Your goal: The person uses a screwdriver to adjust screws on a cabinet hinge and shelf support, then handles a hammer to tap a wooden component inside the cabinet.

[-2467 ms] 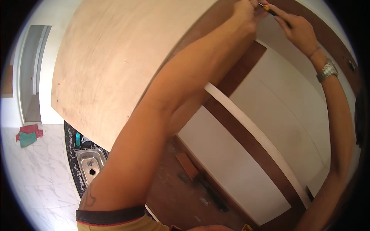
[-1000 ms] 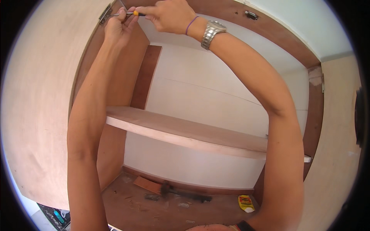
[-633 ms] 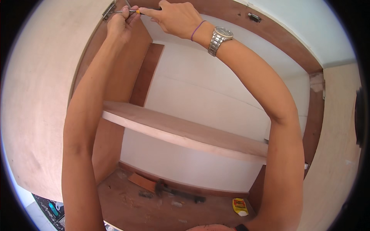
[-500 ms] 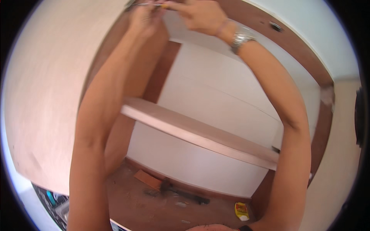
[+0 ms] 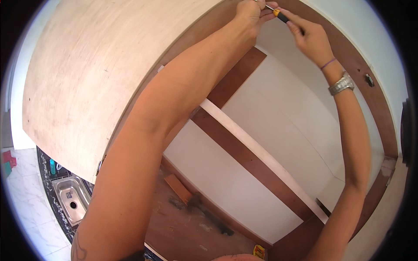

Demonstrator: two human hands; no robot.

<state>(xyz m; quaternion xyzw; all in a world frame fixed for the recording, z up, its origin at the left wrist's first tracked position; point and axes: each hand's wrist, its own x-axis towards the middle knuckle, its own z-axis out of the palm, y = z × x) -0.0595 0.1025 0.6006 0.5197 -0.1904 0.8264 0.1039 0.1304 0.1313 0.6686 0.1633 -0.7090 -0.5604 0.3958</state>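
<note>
Both my arms reach up to the top corner of an open wooden cabinet. In my right hand (image 5: 314, 40) is a screwdriver (image 5: 282, 16) with a black and yellow handle, its metal shaft pointing up and left. My left hand (image 5: 251, 14) is closed by the front end of the shaft, against the cabinet's frame next to the door (image 5: 117, 61). What its fingers pinch is hidden, and the screwdriver's tip is out of sight.
A pale-edged shelf (image 5: 265, 163) crosses the cabinet. On the brown cabinet floor lie a hammer (image 5: 209, 217), a brown wood piece (image 5: 177, 188) and a yellow packet (image 5: 258, 251). A steel sink (image 5: 72, 202) sits in the dark counter below the door.
The view has tilted and swung left, so the cabinet, both hands and the screwdriver appear further right. The sink now shows more. My right hand still holds the screwdriver.
</note>
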